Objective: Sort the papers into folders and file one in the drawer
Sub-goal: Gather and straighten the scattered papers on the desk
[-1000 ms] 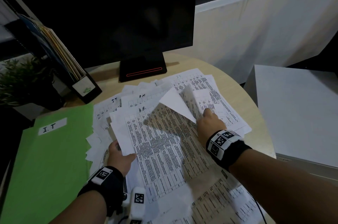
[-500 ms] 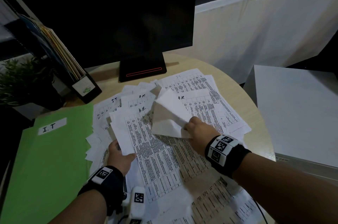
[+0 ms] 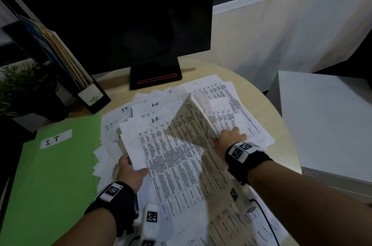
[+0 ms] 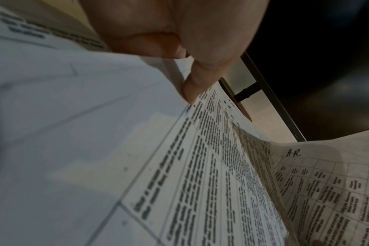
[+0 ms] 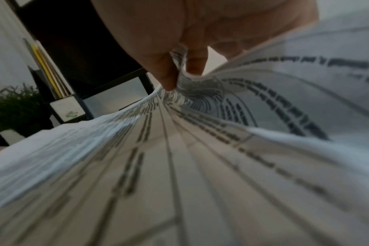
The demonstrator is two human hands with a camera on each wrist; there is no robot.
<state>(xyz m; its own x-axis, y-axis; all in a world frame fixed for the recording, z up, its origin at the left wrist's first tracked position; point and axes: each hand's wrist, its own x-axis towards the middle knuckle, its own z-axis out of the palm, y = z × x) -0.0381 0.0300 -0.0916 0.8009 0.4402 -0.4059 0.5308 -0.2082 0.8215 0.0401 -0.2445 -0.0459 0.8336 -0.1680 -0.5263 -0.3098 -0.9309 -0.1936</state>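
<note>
Papers (image 3: 177, 157) spread over round desk (image 3: 267, 109) beside green IT folder (image 3: 50, 175). Left hand (image 3: 130, 171) fingers clamped on top sheet's left edge; right hand (image 3: 227, 139) pinching lifted right corner.

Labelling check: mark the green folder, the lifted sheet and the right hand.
green folder (image 3: 52, 181), head view, bare cover below the I.T label.
lifted sheet (image 3: 191, 123), head view, printed face of the raised part.
right hand (image 3: 227, 139), head view, back of the hand.

Left hand (image 3: 131, 171): pinches printed sheet (image 3: 171, 165), lower centre.
Right hand (image 3: 228, 139): grips lifted page (image 3: 191, 123), centre right.
Green folder (image 3: 52, 175): marked I.T, lower left on worktop (image 3: 267, 117).
Monitor (image 3: 120, 16): dark, upper centre.
</note>
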